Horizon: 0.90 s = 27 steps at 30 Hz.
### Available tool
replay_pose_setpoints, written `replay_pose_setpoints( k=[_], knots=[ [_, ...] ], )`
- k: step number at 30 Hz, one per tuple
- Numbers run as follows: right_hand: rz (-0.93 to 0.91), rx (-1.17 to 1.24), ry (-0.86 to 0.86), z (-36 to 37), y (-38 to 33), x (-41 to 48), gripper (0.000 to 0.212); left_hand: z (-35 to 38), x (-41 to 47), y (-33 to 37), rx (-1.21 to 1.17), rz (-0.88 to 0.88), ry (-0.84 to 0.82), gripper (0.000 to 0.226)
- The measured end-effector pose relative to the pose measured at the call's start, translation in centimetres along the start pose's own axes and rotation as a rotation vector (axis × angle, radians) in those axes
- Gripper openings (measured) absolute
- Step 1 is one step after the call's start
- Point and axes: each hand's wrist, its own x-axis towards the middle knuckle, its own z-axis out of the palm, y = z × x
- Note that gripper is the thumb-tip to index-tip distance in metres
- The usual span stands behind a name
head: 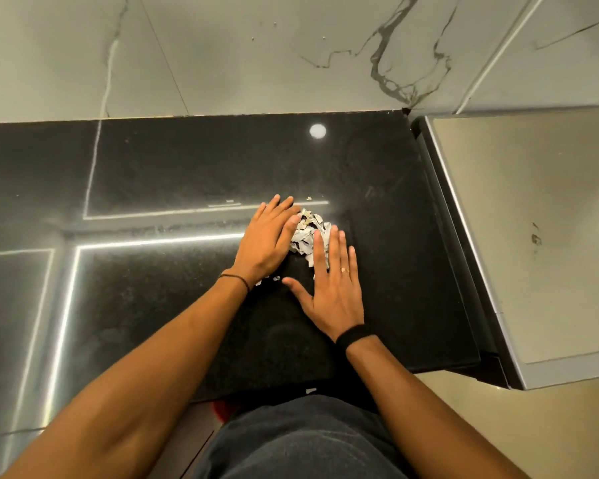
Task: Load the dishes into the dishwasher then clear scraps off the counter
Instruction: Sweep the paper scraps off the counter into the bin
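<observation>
Scraps (306, 236) lie heaped on the black table (173, 160) in the head view, between your left hand (268, 243) and right hand (329, 292). Neither grip holds anything: fingers straight, palms flat against the heap's sides. Squeeze or lift hastily and light pieces will likely slip under your palms. You could also miss the stray bits (270, 279) by your left wrist and the crumbs (310, 198) beyond.

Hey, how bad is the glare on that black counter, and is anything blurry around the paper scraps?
Head view: the glossy black counter mirrors a round lamp spot and bright strip lines; the scraps between the left hand and right hand look sharp and glare-free; the wide-angle lens slightly bends straight edges toward the frame's sides.
</observation>
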Motion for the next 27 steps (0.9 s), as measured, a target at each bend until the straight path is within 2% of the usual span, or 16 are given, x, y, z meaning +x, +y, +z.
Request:
replay_pose_setpoints(
  k=[5, 8, 11, 14, 16, 19, 24, 27],
  knots=[
    [-0.107, 0.051, -0.053, 0.2, 0.1, 4.5, 0.095, -0.5, -1.9, -0.2, -0.156, -0.034, 0.015, 0.045],
    [-0.157, 0.105, -0.099, -0.6, 1.3, 6.6, 0.095, -2.7, -2.3, -0.1, -0.132, -0.01, -0.074, 0.049],
    [-0.236, 0.091, -0.158, -2.7, 2.8, 8.8, 0.101, -5.9, -2.4, -0.8, 0.035, 0.107, -0.205, 0.081],
    [-0.326, 0.053, -0.133, -4.3, 3.6, 9.2, 0.105, -7.9, -3.2, -2.5, 0.313, 0.279, -0.317, 0.115],
    [-0.298, 0.125, -0.097, -4.0, 3.5, 8.1, 0.096, -7.7, -4.1, -3.2, 0.437, 0.277, -0.312, 0.125],
    [-0.179, 0.277, -0.066, -2.7, 3.1, 5.8, 0.091, -5.4, -4.8, -3.1, 0.455, 0.202, -0.257, 0.131],
    [-0.112, 0.337, -0.081, -2.5, 3.6, 5.9, 0.098, -2.6, -2.0, -1.6, 0.418, 0.158, -0.203, 0.131],
    [-0.172, 0.262, -0.179, -3.8, 4.8, 7.9, 0.108, -2.1, 0.2, -0.8, 0.408, 0.155, -0.223, 0.128]
  ],
)
